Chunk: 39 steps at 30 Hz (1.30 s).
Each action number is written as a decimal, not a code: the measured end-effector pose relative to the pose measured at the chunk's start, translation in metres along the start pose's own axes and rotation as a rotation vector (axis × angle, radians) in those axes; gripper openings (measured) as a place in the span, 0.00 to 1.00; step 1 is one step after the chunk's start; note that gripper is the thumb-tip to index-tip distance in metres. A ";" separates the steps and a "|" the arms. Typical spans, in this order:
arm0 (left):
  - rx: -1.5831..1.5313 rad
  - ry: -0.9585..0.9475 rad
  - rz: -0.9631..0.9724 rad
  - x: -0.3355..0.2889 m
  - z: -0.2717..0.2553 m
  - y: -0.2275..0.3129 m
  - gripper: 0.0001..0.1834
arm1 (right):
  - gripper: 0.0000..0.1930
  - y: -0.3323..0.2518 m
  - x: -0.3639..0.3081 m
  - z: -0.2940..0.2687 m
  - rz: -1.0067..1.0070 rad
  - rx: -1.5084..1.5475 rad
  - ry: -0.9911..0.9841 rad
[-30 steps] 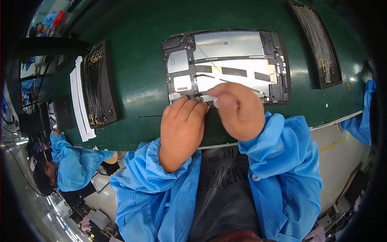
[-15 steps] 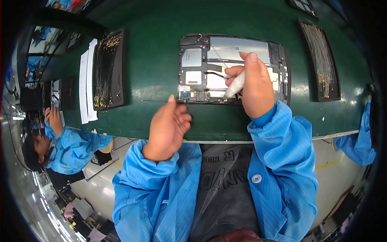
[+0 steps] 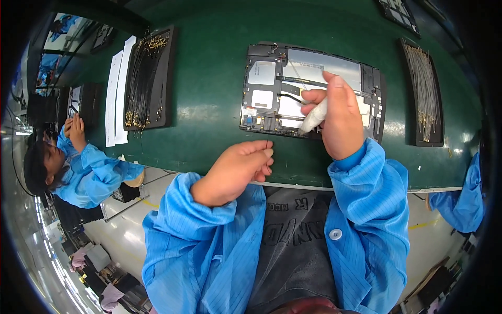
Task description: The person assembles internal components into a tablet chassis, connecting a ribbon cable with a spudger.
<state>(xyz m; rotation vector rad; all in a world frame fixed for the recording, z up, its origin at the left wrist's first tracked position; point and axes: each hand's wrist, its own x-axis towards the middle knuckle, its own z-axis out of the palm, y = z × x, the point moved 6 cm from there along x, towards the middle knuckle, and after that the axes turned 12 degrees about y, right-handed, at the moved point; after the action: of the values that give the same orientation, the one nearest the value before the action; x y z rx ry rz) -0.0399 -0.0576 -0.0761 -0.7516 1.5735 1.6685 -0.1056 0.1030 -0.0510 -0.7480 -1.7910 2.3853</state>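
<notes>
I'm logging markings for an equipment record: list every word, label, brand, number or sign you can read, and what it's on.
Dark shirt: large lettering, partly hidden by the jacket; not copied out here.
Upper silver panel in the open device: a small print block, too small to read.
White label at the device's lower left: too small to read.
Paper strips: nothing legible.

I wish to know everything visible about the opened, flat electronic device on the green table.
The flat, black-framed, opened electronic device lies inside-up on the smooth green table. Large silvery, metallic-looking panels, two pale rectangles at left, dark strips and small parts fill it. The right hand holds a white, wrapped-looking tool over it, hiding part; contact is unclear.
</notes>
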 end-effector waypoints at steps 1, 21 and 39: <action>-0.039 0.003 0.000 0.004 0.001 0.001 0.18 | 0.24 -0.003 0.000 0.002 -0.001 -0.002 -0.004; 0.512 0.196 0.601 -0.005 -0.020 0.073 0.17 | 0.17 -0.049 0.048 -0.126 -0.149 -0.527 0.468; 0.282 -0.226 0.292 0.028 0.007 0.125 0.24 | 0.21 -0.013 -0.003 -0.149 -0.029 -0.514 0.424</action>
<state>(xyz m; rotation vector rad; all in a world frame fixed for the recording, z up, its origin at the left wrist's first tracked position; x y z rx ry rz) -0.1570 -0.0478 -0.0256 -0.1874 1.7650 1.6171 -0.0440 0.2387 -0.0689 -1.1551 -2.1905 1.5787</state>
